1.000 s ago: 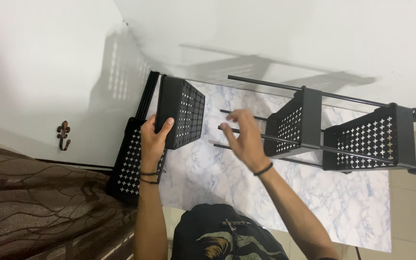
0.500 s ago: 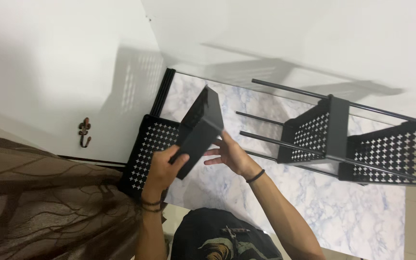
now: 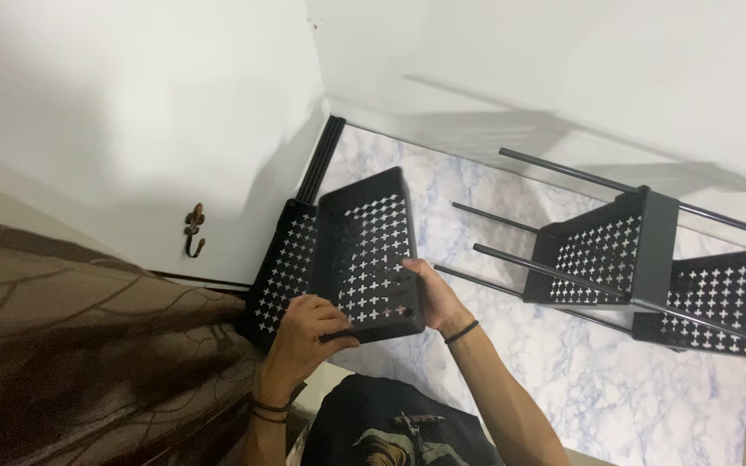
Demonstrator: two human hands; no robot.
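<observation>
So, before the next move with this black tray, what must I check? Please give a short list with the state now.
1. Left hand grips the tray at its near rim: ok.
2. Right hand holds the tray's side: ok.
3. Tray is off the rack rods: ok.
4. Tray is level: not ok, it is tilted.
5. Other trays sit on the rack: ok.
6. Second loose tray below, by the wall, is out of the way: cannot tell.
</observation>
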